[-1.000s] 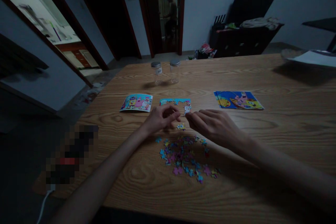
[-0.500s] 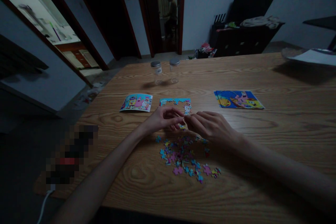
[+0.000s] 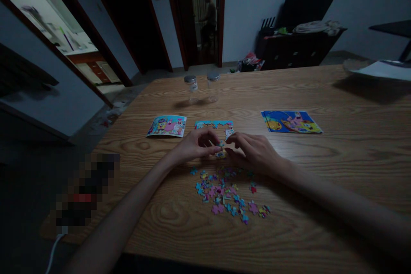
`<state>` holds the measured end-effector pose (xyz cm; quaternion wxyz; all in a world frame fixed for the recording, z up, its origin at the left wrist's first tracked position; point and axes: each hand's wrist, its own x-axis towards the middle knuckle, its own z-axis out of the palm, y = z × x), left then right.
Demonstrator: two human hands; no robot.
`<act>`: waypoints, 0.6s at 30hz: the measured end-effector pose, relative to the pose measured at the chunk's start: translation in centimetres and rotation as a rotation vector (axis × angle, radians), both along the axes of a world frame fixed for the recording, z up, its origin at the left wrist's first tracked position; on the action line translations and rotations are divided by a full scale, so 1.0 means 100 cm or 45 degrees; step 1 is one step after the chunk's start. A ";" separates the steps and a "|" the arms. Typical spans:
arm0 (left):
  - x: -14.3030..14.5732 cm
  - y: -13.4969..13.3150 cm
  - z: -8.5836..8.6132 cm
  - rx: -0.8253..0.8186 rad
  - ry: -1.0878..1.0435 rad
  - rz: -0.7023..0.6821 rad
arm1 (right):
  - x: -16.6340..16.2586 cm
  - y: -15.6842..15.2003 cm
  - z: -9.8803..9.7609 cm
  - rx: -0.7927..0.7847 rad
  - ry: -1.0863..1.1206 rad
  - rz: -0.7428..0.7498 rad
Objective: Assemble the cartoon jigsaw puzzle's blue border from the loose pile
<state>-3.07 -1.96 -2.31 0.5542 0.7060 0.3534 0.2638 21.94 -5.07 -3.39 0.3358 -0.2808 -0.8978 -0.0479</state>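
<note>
My left hand (image 3: 195,145) and my right hand (image 3: 253,152) meet fingertip to fingertip over a small puzzle piece (image 3: 221,153) on the wooden table (image 3: 337,171). Both hands are pinched on it. Just beyond the fingers lies a partly built puzzle (image 3: 213,124) with a blue top edge. A heap of loose colourful puzzle pieces (image 3: 226,195) lies on the table just in front of my hands.
A finished cartoon picture (image 3: 167,125) lies to the left and another one (image 3: 290,121) to the right. Two glass jars (image 3: 202,87) with metal lids stand further back. White paper (image 3: 382,69) lies at the far right. A person sits in the doorway beyond.
My hands have drawn together: the right hand slid left to the small piece and the left fingers closed on it. The piece now sits between both sets of fingertips.
</note>
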 end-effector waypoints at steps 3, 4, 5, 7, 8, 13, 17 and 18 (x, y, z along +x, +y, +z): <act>0.000 0.000 -0.002 0.022 0.018 -0.007 | 0.003 0.005 -0.011 -0.129 0.050 0.005; 0.001 0.000 -0.003 0.033 0.016 -0.007 | 0.004 0.006 -0.013 -0.150 0.056 0.012; 0.002 0.000 -0.003 0.046 0.015 -0.006 | 0.004 0.006 -0.014 -0.156 0.057 0.021; 0.003 -0.001 -0.003 0.056 0.018 -0.011 | 0.004 0.006 -0.014 -0.127 0.048 0.036; 0.004 -0.002 -0.003 0.054 0.022 -0.012 | 0.003 0.005 -0.014 -0.099 0.037 0.044; 0.006 -0.004 -0.003 0.067 0.041 0.015 | 0.001 0.005 -0.012 0.000 -0.009 0.055; 0.006 -0.005 -0.002 0.126 0.038 0.023 | 0.001 0.007 -0.012 0.002 -0.022 0.071; 0.006 -0.005 -0.002 0.141 0.049 0.029 | 0.001 0.007 -0.012 -0.005 -0.020 0.080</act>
